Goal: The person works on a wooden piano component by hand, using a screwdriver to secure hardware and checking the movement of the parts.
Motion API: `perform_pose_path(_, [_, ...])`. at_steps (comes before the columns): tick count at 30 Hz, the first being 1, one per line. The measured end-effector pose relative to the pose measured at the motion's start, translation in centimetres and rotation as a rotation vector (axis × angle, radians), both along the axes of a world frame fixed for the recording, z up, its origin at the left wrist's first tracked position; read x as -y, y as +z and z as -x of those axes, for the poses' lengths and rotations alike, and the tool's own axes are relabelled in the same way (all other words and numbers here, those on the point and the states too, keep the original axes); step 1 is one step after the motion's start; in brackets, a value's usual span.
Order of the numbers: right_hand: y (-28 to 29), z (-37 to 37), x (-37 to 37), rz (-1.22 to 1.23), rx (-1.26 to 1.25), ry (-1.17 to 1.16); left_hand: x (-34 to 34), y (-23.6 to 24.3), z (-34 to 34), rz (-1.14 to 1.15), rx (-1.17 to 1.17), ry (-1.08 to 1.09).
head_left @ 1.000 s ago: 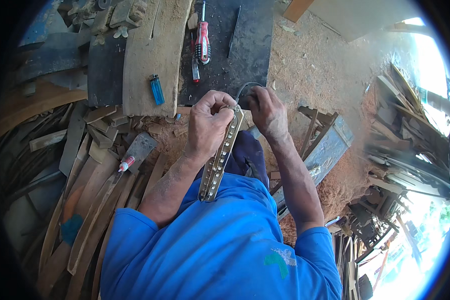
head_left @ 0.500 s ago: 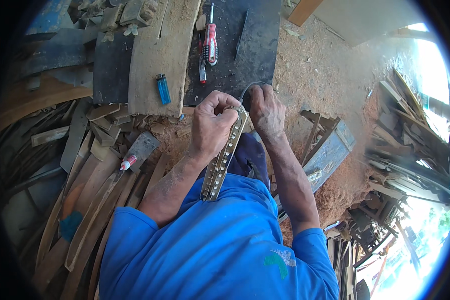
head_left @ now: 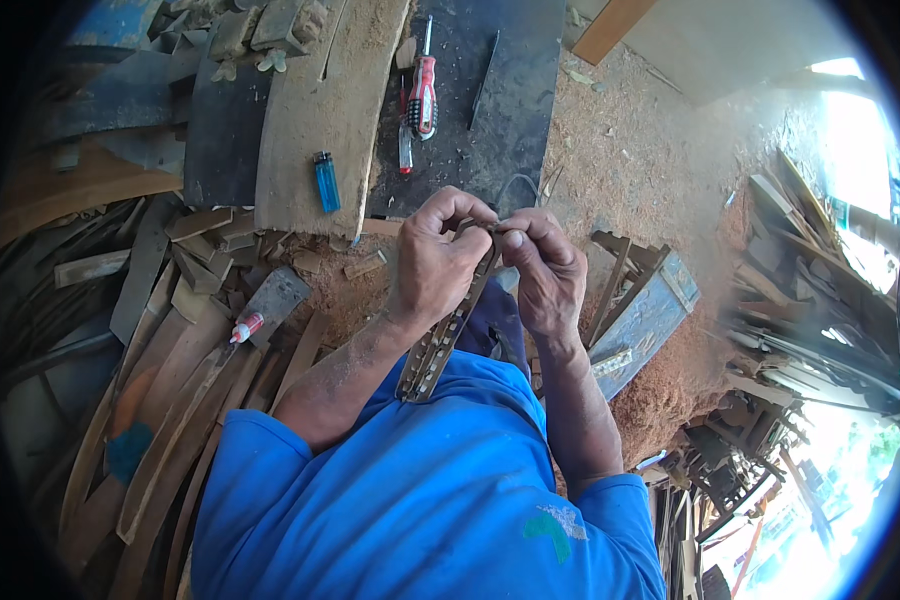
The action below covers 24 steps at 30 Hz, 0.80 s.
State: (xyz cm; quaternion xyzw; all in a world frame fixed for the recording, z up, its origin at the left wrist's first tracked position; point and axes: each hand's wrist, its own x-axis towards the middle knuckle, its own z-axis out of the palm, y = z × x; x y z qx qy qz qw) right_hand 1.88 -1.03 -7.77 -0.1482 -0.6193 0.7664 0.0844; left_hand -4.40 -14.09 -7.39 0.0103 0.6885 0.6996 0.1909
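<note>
My left hand (head_left: 438, 255) is closed round the upper end of a long, narrow brass-coloured metal strip (head_left: 435, 350). Bright raised bits run in rows along the strip, and its lower end rests against my blue shirt. At the strip's top end my right hand (head_left: 545, 265) pinches with thumb and fingers, almost touching the left fingertips. What lies in that pinch is too small to make out. Just beyond the right fingers, a thin grey wire (head_left: 518, 178) loops up over the edge of the dark board.
On the dark board (head_left: 515, 100) lie a red-handled screwdriver (head_left: 423, 95), a smaller clear-handled screwdriver (head_left: 405, 150) and a thin dark tool (head_left: 485, 80). A blue lighter (head_left: 326, 182) sits on a wooden plank. Left are wood offcuts and a small red-and-white bottle (head_left: 247, 327); right, a wooden box (head_left: 645, 310) amid sawdust.
My right hand has drawn back toward me, from the wire at the board's edge to the strip's top end. The strip has tilted and looks darker; my left hand still holds it.
</note>
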Motion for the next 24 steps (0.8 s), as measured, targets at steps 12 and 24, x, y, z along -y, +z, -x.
perform_pose_path(12, [-0.3,-0.1,-0.2,-0.272,-0.073,-0.044,0.0,0.8,-0.5,0.015,0.0,-0.039])
perform_pose_path(24, [1.4,-0.4,-0.4,-0.64,-0.085,-0.061,-0.7,0.4,-0.8,0.113,-0.144,-0.063])
